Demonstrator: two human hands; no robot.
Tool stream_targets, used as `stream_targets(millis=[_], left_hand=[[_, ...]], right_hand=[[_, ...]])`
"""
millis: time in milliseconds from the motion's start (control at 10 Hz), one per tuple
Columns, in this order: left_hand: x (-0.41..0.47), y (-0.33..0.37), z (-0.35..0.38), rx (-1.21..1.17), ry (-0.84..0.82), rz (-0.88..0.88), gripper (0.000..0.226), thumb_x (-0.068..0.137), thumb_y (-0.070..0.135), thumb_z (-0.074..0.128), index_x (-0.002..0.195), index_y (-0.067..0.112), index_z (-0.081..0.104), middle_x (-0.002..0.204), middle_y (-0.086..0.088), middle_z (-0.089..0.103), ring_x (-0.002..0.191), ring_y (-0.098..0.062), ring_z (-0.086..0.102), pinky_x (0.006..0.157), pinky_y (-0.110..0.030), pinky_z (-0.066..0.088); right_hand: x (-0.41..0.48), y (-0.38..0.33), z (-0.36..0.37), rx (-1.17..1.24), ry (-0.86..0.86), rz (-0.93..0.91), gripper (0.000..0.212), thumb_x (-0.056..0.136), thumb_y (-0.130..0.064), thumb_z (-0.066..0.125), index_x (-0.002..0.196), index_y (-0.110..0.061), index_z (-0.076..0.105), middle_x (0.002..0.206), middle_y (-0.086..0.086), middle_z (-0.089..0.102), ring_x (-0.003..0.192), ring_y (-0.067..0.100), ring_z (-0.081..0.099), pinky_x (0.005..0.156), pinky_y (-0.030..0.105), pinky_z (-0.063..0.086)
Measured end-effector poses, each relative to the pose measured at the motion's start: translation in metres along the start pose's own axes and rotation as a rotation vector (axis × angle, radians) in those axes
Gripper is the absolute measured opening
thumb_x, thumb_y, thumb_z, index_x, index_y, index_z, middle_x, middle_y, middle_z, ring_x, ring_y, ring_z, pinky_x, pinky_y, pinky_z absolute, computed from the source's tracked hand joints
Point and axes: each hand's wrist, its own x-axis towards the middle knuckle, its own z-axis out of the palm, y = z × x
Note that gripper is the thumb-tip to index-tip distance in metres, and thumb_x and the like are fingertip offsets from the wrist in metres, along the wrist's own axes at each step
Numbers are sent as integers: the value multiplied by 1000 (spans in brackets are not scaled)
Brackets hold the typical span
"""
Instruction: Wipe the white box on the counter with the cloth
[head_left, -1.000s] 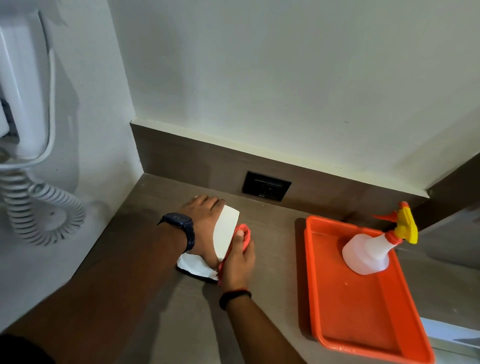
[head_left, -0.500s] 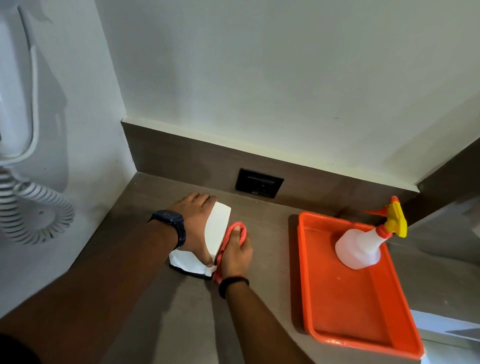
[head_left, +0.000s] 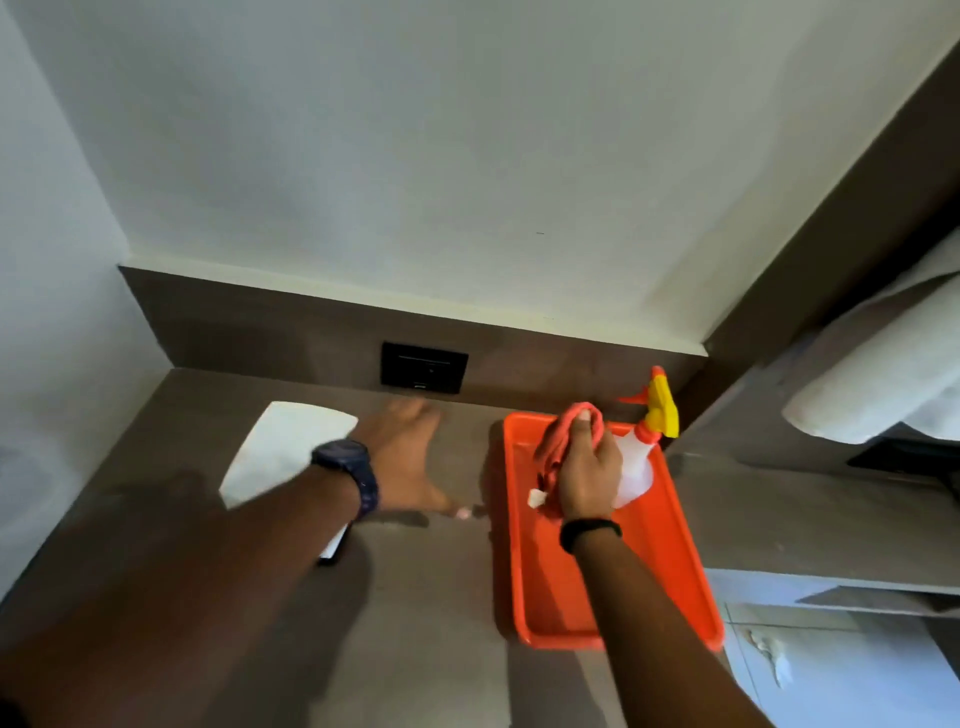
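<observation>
Starting from the far left, the white box (head_left: 291, 447) lies flat on the brown desk (head_left: 415, 597) near the corner where the two white walls meet, and nothing is touching its top. The left forearm crosses over its near right corner, so that bit is hidden. A dark watch (head_left: 349, 470) sits on that wrist, and the left hand (head_left: 410, 457) is spread out with fingers open, empty, over bare desk just right of the box. It's motion-blurred, so I can't tell if the palm actually touches the surface. Behind it, a black wall socket (head_left: 424, 368) is set into the dark backsplash. Moving right, an orange tray (head_left: 670, 582) sits on the desk, and the right hand (head_left: 589, 470) is over its far end, fist closed around the bunched-up red cloth (head_left: 563, 441), with a black band (head_left: 589, 534) on the wrist. Just beside that hand, a white spray bottle (head_left: 636, 467) with a yellow and red trigger stands upright in the tray. So the cloth is well apart from the box.
</observation>
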Motion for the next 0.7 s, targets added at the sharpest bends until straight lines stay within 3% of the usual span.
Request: stream_targets(millis=[100,200,300,400,500,700], left_hand=[[16,45,47,-91,-83,74,99,46,82,66,123,22,48,117,0,48,106,-22,49,87,-38,46],[29,66,91,26,-96,157,104,47,83,62,128,19,44,127,-4,44,116,-24,41,97,-40,41],[33,70,123,136,-98,201,117,44,85,56,135,15,33,143,-10,32,133,-28,23,111,-42,26],[33,66,133,164,-90,222,119,46,84,55,136,11,31,145,-12,30,136,-29,19,114,-41,20],[35,63,134,176,-89,234,120,47,85,55,137,10,29,146,-12,29,136,-29,18,114,-42,21],[30,70,126,164,-125,198,126,45,90,54,140,13,23,150,-11,23,136,-28,16,112,-41,18]], right_hand=[[13,31,-33,-345,-105,-91,31,100,-32,45,82,-11,58,80,17,67,81,34,61,77,40,45],[14,66,-46,-755,-287,-204,31,99,-30,47,98,-2,61,101,25,68,99,41,61,84,45,47],[7,95,-48,-977,-463,-236,36,98,-40,43,110,-10,60,122,18,63,120,37,54,99,48,43],[0,118,-44,-1062,-620,-293,51,97,-49,35,136,-19,51,156,8,42,150,27,24,121,53,12],[-1,127,-40,-1057,-614,-322,57,96,-52,31,145,-24,42,163,3,30,155,22,10,122,53,-2],[-2,118,-46,-948,-522,-332,58,90,-54,40,142,-29,45,160,2,38,154,23,15,122,54,2]])
